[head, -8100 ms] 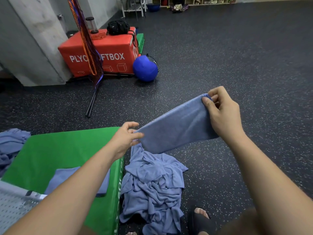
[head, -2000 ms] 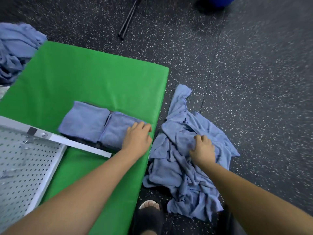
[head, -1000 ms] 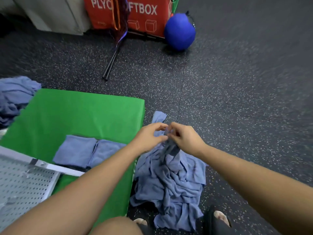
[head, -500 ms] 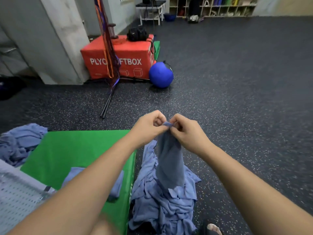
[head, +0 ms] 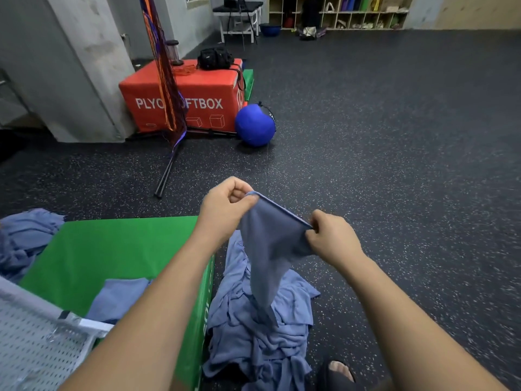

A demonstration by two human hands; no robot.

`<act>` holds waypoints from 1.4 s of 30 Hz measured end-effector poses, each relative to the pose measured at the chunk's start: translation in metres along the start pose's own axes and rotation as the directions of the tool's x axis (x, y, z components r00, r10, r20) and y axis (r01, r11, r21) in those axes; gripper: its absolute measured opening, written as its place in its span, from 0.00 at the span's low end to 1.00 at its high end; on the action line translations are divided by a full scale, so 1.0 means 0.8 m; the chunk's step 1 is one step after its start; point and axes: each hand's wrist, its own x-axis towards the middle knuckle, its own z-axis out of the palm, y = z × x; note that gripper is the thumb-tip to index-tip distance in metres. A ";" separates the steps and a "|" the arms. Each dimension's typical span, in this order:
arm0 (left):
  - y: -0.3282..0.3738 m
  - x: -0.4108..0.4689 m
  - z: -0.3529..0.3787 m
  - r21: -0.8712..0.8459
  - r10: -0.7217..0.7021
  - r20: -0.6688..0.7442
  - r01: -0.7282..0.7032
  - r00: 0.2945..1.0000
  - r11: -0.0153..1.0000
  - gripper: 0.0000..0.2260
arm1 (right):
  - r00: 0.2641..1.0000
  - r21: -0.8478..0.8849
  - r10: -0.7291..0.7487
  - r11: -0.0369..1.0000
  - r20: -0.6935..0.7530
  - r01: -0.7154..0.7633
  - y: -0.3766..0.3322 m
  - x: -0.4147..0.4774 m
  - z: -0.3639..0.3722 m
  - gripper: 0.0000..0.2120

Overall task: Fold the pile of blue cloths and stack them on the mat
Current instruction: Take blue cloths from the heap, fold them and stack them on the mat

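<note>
Pinching a soft blue cloth (head: 270, 249) by its hemmed edge, left hand (head: 225, 210) and right hand (head: 332, 241) let it hang in a limp point.

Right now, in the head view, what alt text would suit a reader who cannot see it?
The left hand and right hand each pinch the top edge of a blue cloth, which hangs down over the pile of crumpled blue cloths on the speckled floor. Folded cloths lie on the green mat to the left.
</note>
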 end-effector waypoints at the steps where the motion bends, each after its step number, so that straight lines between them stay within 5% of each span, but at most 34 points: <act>1: -0.002 0.002 -0.005 0.000 0.001 -0.020 -0.001 1.000 1.000 0.04 | 1.000 0.008 0.014 1.000 0.007 -0.014 0.003 0.003 0.000 0.03; 8: -0.012 0.020 -0.037 -0.031 -0.035 -0.168 0.030 0.985 0.999 0.06 | 0.994 0.241 0.073 0.969 -0.082 -0.051 0.012 0.017 -0.023 0.05; 14: -0.016 0.031 -0.046 -0.039 -0.027 -0.300 0.016 0.954 0.999 0.07 | 0.979 0.582 0.122 0.813 -0.162 -0.005 0.013 0.024 -0.043 0.08; 18: -0.018 0.033 -0.040 0.036 -0.003 -0.343 0.016 0.939 0.999 0.09 | 0.975 0.426 0.067 0.904 -0.211 0.030 0.007 0.023 -0.039 0.06; 23: -0.020 0.044 -0.056 0.037 -0.008 -0.394 0.025 0.919 0.999 0.09 | 0.998 0.280 -0.031 0.959 -0.054 0.045 0.018 0.023 -0.039 0.06; 27: -0.026 0.044 -0.059 0.021 -0.041 -0.351 0.051 0.935 0.998 0.06 | 0.986 0.239 0.042 0.971 -0.159 -0.003 0.020 0.024 -0.047 0.06; 29: -0.026 0.042 -0.060 -0.027 -0.066 -0.346 0.060 0.936 0.998 0.05 | 0.980 0.400 0.092 0.916 -0.178 -0.014 0.015 0.023 -0.055 0.07; 32: -0.022 0.039 -0.057 -0.113 -0.097 -0.368 0.058 0.925 0.992 0.05 | 0.986 0.754 0.109 0.657 -0.128 0.025 -0.009 0.016 -0.068 0.04; 37: -0.014 0.038 -0.037 -0.093 -0.102 -0.449 0.067 0.888 0.993 0.08 | 0.969 0.910 0.183 0.407 -0.169 0.081 -0.050 0.010 -0.072 0.06; 42: -0.020 0.037 -0.032 -0.040 -0.182 -0.500 0.187 0.847 0.982 0.09 | 0.922 0.892 0.334 0.452 -0.197 0.027 -0.046 0.025 -0.061 0.05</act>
